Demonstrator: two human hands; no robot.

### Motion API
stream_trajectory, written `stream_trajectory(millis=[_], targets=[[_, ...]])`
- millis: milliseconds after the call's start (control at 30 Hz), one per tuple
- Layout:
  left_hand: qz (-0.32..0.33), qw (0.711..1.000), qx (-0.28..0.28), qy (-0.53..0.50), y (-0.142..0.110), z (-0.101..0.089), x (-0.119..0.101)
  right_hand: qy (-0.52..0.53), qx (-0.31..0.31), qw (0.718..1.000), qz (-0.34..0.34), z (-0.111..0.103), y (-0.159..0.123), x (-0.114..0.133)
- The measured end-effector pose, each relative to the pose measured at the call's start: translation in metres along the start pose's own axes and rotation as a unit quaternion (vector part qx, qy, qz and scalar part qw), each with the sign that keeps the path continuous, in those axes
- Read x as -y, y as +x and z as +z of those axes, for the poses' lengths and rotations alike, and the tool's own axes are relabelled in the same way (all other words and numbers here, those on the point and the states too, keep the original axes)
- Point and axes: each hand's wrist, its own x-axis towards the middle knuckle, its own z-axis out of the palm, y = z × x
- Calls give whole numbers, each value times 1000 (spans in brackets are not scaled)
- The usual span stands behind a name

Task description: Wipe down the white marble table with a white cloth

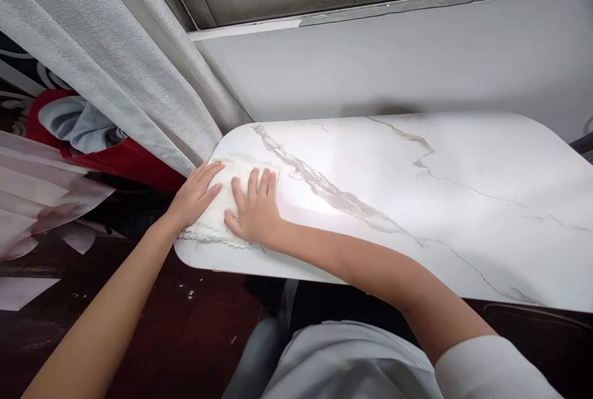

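A white cloth (221, 214) with a scalloped edge lies on the left end of a white marble-patterned table (417, 201). My left hand (197, 194) rests flat on the cloth's left side, fingers stretched out. My right hand (256, 207) lies flat on its right side, fingers together and extended. Both palms press down on the cloth near the table's rounded left corner.
A grey curtain (115, 59) hangs at the left, touching the table's far left corner. Behind it sit a red item (125, 158) with pale blue fabric and some pink sheets (41, 195). A white wall and window sill run behind the table. Dark floor lies below.
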Motion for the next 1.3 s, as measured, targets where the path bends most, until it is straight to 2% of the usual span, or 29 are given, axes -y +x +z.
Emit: stream_trajectory(millis=[300,467,533,600,767,833,1033,1300], targets=[[-27,1000,-7,10,-58,-3,-9,39,65,996,-39,-13,-33,20],[-37,998,-24,55,-71,-3,-11,138,146,979,-32,-28,-21,20],[-29,998,-24,53,-68,-3,-13,167,152,974,-18,-28,-11,18],[-25,998,-29,41,-61,-3,-16,167,125,978,-9,-23,-2,15],[-40,997,-40,47,-30,1,-25,101,-6,995,-10,-1,16,3],[-46,997,-34,54,-16,2,-28,78,-32,996,-5,5,24,-6],[-44,997,-41,42,30,9,-30,41,-58,997,22,6,55,-34],[-35,998,-58,19,99,20,-19,35,-53,996,56,3,99,-72]])
